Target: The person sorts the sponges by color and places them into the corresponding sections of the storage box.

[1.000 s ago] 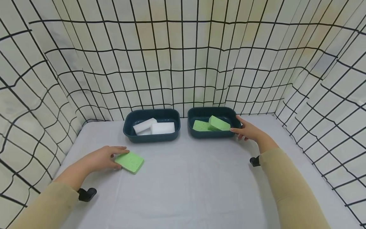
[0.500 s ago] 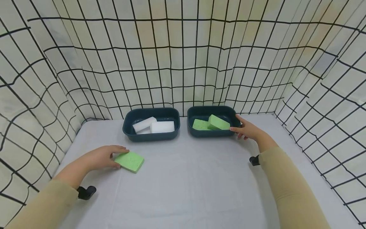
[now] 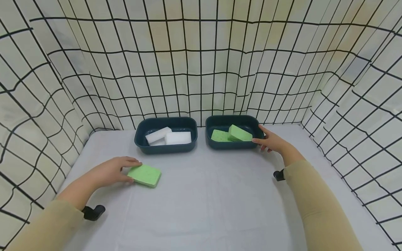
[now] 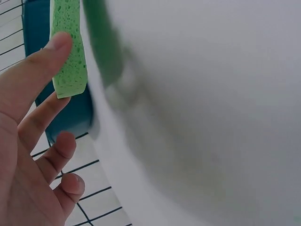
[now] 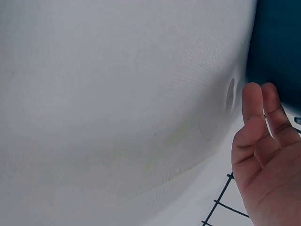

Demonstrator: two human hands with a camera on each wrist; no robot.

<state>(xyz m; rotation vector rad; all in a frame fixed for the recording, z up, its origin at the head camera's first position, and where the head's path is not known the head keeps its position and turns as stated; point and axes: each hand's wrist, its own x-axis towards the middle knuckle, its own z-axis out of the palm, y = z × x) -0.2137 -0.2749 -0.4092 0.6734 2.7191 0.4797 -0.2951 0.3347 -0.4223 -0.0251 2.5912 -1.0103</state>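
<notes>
My left hand (image 3: 133, 170) pinches the left end of a green sponge (image 3: 146, 175) on the white table at the near left. In the left wrist view the thumb lies on the sponge (image 4: 69, 52), whose edge is raised off the cloth, and the other fingers (image 4: 63, 146) curl beneath. My right hand (image 3: 260, 136) rests against the right corner of the right dark teal tub (image 3: 232, 145), thumb on its near rim. The right wrist view shows the fingers (image 5: 258, 122) fairly straight beside the tub wall (image 5: 277, 42). Two green sponges (image 3: 239, 133) lie in that tub.
A second teal tub (image 3: 165, 149) to the left holds white sponges (image 3: 178, 138). Both tubs stand at the back of the table (image 3: 204, 205). Grid-patterned cloth walls (image 3: 201, 69) close in the back and both sides.
My left hand has shifted the green sponge slightly right and raised its edge. The right hand has stayed at the tub's corner.
</notes>
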